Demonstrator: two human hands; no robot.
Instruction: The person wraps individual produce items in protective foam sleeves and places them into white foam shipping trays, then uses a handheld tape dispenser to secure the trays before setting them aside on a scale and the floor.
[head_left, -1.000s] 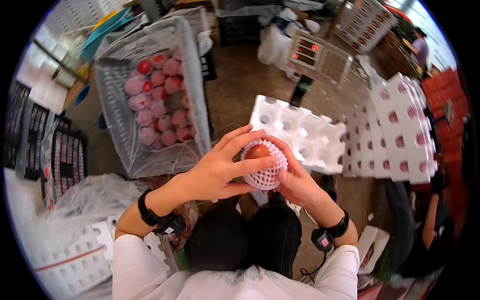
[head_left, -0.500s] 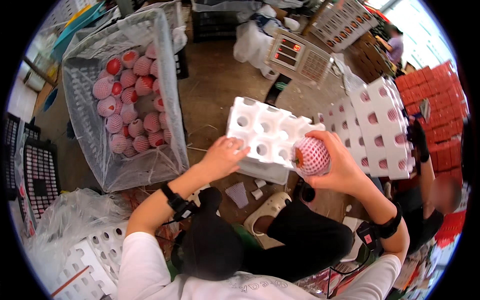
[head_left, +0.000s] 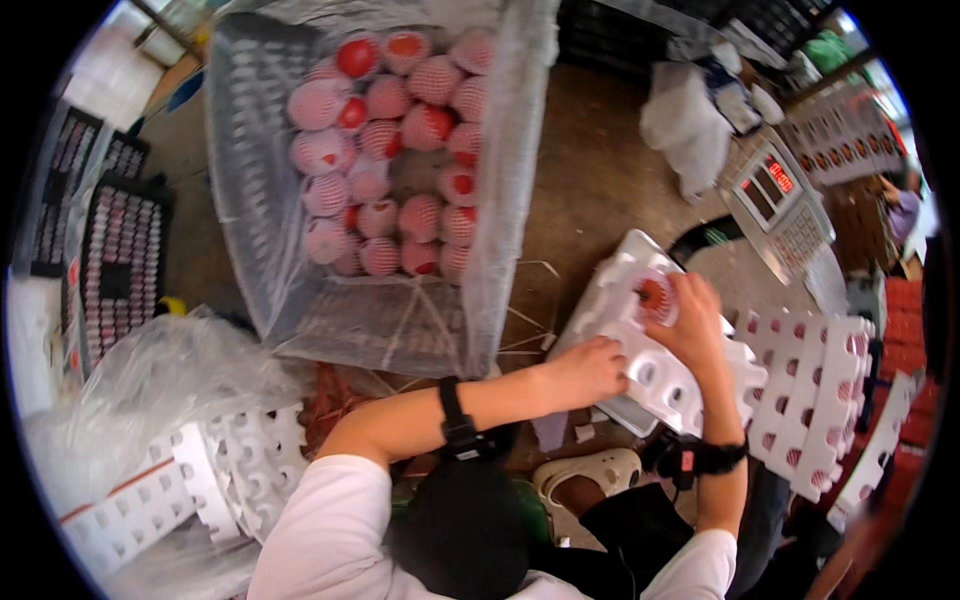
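My right hand (head_left: pixel 692 325) is closed round an apple (head_left: pixel 656 297) in a pink foam net, its stem end showing. The apple sits at the far part of a white moulded foam tray (head_left: pixel 668 385); whether it rests in a hollow I cannot tell. On the tray's near left edge, my left hand (head_left: pixel 585 376) has its fingers curled and touching the foam. The tray lies on a pale, flat platform (head_left: pixel 628 414). To the left, several netted apples lie in a large crate (head_left: pixel 375 345) lined with clear plastic.
A scale display (head_left: pixel 780 205) with red digits stands beyond the tray. White foam trays with netted apples (head_left: pixel 805 395) stand at the right. More white foam trays (head_left: pixel 225 480) and plastic film (head_left: pixel 165 390) lie at the lower left. Red boxes (head_left: pixel 905 330) are stacked far right.
The view has swung left, so the crate looks larger and nearer. My right hand has carried the apple from the tray's right end to over its far part. My left hand stays at the tray.
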